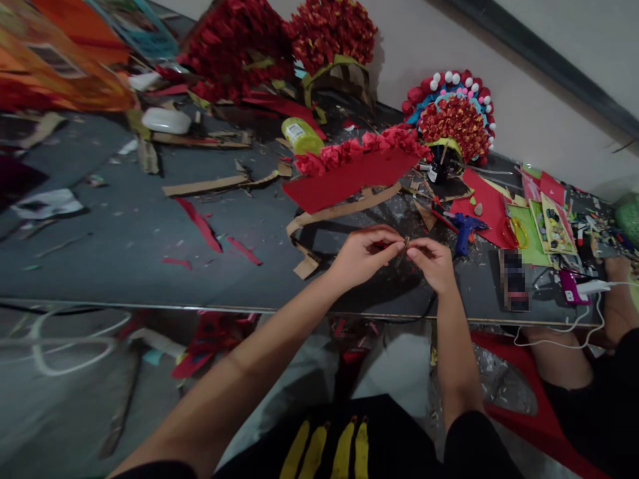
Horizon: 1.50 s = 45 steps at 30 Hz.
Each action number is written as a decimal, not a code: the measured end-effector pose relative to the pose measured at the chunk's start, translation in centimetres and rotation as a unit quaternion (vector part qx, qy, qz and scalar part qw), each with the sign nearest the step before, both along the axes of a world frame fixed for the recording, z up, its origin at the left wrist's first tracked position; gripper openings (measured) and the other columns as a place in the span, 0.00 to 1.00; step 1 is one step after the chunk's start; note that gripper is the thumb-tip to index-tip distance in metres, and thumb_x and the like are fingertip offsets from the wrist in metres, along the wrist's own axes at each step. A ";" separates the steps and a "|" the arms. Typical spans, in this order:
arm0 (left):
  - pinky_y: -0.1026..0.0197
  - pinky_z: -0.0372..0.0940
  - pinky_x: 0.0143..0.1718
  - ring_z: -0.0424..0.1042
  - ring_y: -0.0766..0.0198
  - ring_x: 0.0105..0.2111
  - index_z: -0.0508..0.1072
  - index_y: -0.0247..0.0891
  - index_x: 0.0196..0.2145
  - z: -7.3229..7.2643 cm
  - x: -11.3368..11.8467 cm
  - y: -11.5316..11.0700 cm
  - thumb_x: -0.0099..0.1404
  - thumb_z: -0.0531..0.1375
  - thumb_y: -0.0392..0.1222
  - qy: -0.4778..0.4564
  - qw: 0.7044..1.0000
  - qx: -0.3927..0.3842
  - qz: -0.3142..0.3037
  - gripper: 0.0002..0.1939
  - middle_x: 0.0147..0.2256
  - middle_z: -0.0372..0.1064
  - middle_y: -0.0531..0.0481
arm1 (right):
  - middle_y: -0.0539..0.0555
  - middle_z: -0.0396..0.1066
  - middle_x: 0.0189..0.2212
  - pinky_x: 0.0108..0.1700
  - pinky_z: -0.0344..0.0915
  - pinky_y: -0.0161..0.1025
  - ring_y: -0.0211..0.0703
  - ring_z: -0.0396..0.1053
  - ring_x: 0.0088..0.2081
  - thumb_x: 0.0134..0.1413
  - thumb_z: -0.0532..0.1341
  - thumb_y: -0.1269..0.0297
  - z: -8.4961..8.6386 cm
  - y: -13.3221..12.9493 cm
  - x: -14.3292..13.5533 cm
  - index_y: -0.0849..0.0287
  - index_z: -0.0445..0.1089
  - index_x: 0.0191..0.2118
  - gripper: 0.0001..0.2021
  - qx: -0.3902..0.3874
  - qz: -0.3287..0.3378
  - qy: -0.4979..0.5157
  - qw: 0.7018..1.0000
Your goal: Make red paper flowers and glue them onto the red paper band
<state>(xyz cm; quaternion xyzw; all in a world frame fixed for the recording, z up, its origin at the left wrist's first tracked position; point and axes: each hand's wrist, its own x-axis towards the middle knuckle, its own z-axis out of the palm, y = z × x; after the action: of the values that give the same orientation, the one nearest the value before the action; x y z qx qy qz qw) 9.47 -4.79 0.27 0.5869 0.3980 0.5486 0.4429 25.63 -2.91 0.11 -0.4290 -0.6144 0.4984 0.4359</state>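
Note:
My left hand [368,256] and my right hand [432,261] meet above the front part of the dark table. Between their pinched fingertips is a small brownish piece [407,243], too small to make out well. Behind them a curved cardboard strip [344,211] lies on the table. Beyond it is a red sheet [349,183] edged with a crumpled red ruffle [362,150]. A blue glue gun [466,229] rests just right of my right hand.
Red flowered headpieces [334,33] stand at the back, near a yellow-green bottle [302,136]. A phone-like blurred object [516,279] and a purple box with a white cable [574,287] lie right. Another person's arm [622,299] is at the right edge.

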 end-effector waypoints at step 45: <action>0.69 0.67 0.30 0.71 0.68 0.29 0.73 0.36 0.29 -1.0 0.4 -0.5 0.61 0.56 0.39 0.217 0.936 0.230 0.155 0.07 0.30 0.73 0.48 | 0.52 0.76 0.31 0.39 0.69 0.42 0.41 0.72 0.34 0.54 0.59 0.61 0.5 -0.7 -0.2 0.53 0.76 0.33 0.08 0.226 -0.043 -0.139 0.963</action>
<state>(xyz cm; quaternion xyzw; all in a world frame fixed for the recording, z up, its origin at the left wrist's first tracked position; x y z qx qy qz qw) 9.84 -5.27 -0.76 0.7084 0.4337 0.5462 0.1085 25.47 -3.58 0.63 -0.4106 -0.7466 0.2632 0.4525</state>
